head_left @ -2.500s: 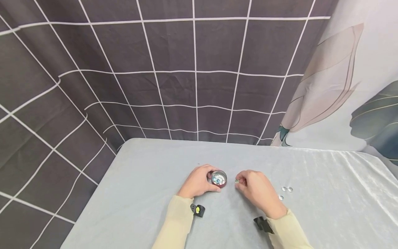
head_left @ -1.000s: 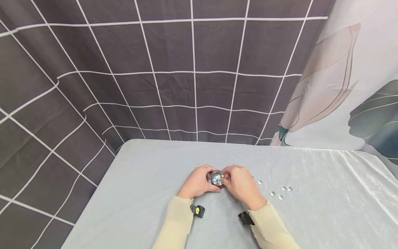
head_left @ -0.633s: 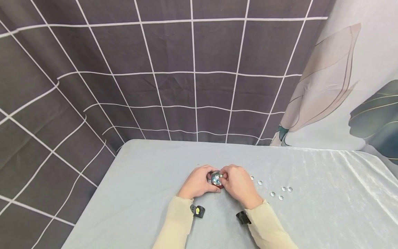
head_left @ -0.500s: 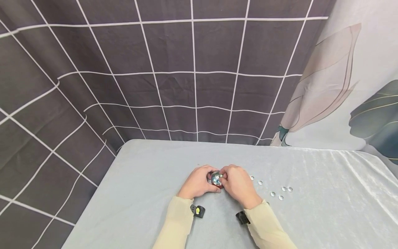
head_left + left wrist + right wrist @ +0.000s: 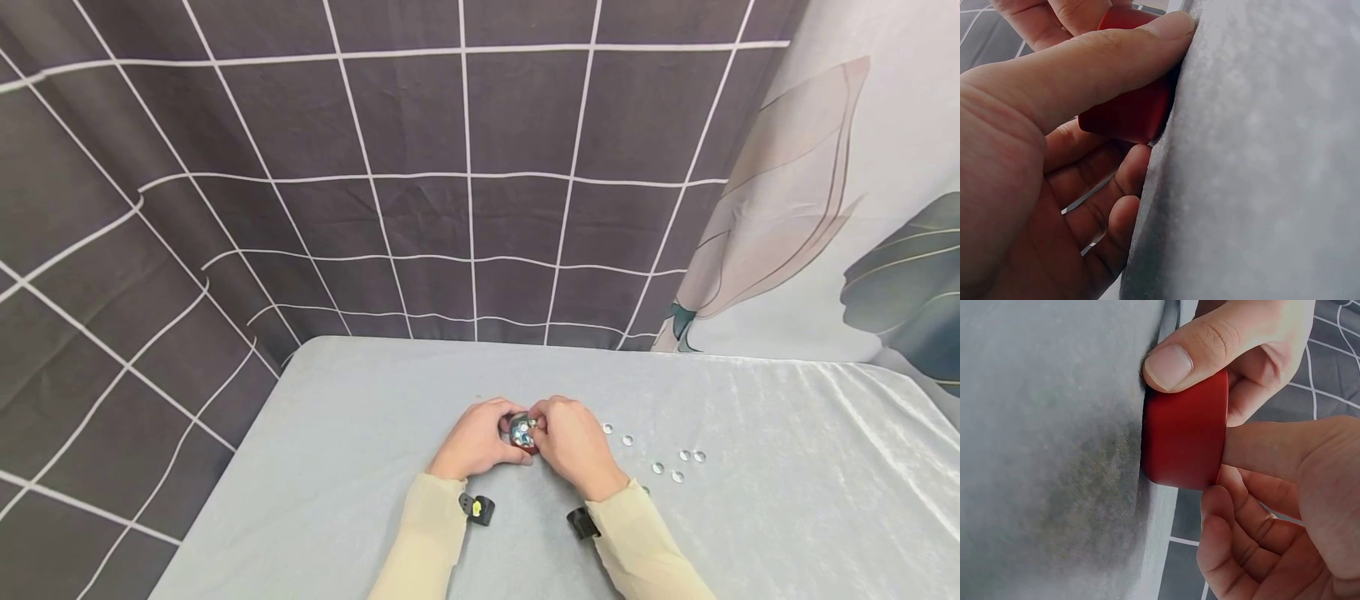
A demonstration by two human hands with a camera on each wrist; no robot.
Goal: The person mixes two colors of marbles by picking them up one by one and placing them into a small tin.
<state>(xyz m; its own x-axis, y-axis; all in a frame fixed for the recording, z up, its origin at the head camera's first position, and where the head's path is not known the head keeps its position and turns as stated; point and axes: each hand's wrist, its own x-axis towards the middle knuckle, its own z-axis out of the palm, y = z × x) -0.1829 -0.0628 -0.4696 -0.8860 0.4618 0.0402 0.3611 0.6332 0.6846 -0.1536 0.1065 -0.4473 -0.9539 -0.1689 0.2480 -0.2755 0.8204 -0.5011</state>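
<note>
A small red bowl [image 5: 1185, 434] with a silvery inside stands upright on the cloth. My left hand [image 5: 474, 439] grips it from the left, thumb along the near side and fingers behind. Several shiny clear and bluish glass gems [image 5: 522, 434] lie inside. My right hand [image 5: 576, 446] is over the bowl's right rim, pinching a small greenish clear glass gem [image 5: 533, 423] between thumb and fingertips. In the right wrist view those fingertips go inside the rim, out of sight. The left wrist view has the left thumb [image 5: 1104, 65] lying across the red wall.
Several loose clear glass gems [image 5: 657, 468] are scattered on the pale grey cloth [image 5: 360, 433] to the right of my right hand. A dark curtain [image 5: 405, 217] with white grid lines hangs behind the table, and a leaf-patterned curtain [image 5: 795, 217] at the right.
My right hand has moved left from beside the bowl to over its rim, carrying the gem, then stayed nearly still. More loose gems have come into sight behind it. The left hand holds its place.
</note>
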